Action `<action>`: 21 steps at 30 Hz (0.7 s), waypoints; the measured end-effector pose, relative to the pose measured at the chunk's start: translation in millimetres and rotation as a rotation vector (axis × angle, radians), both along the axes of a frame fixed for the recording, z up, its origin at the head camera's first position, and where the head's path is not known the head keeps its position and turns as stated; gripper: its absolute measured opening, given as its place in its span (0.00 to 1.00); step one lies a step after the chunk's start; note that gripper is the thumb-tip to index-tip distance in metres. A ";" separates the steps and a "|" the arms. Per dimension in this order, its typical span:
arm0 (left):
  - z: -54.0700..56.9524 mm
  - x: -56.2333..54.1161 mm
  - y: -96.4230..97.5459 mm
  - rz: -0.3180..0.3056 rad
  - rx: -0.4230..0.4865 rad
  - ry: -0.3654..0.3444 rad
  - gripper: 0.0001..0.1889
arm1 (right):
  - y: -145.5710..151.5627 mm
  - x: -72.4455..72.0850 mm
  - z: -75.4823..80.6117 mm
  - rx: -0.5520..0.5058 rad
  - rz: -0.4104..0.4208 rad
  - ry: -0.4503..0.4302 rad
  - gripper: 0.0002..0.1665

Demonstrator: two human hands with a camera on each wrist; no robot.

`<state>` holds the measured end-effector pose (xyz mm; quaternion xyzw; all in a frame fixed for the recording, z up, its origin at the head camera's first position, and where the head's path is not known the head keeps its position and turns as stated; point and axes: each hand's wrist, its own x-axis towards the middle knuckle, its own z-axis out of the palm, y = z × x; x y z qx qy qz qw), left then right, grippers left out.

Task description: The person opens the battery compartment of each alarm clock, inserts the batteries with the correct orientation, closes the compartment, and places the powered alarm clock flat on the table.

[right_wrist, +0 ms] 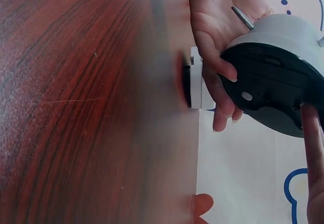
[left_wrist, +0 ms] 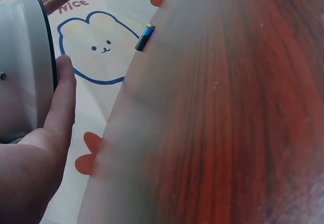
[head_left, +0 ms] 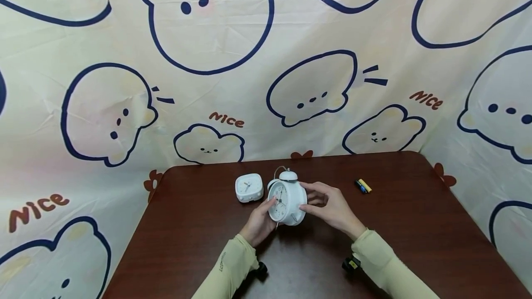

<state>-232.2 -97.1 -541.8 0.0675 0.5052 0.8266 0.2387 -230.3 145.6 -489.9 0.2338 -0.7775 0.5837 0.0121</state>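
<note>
A white twin-bell alarm clock [head_left: 287, 200] is held up over the table, its dial turned to the left in the head view. My left hand [head_left: 258, 225] grips its near left side, thumb at the edge of the dial. On the opposite side, my right hand [head_left: 330, 206] holds the rear edge between thumb and fingers. The right wrist view shows the clock's black back [right_wrist: 273, 87] with one right-hand finger [right_wrist: 313, 138] pressed against it and a metal leg [right_wrist: 243, 17] sticking out. Behind the left hand, a small white square clock [head_left: 249, 187] rests on the table.
Two batteries, a yellow one [head_left: 365, 185] and a dark blue one [head_left: 360, 187], lie on the brown table [head_left: 199, 234] to the right. Cloth printed with cartoon bears [head_left: 208, 22] hangs behind the table and along its sides.
</note>
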 end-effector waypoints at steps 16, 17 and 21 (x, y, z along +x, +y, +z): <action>1.7 1.2 -1.7 -0.034 0.003 0.051 0.25 | 1.5 -0.7 3.3 0.025 0.003 0.005 0.33; 2.2 1.2 -1.6 -0.031 -0.005 0.054 0.25 | 2.0 -0.8 3.8 0.025 0.006 0.009 0.33; 4.7 1.3 -1.4 -0.011 -0.059 0.063 0.29 | 3.9 -1.7 5.5 0.030 0.010 0.007 0.32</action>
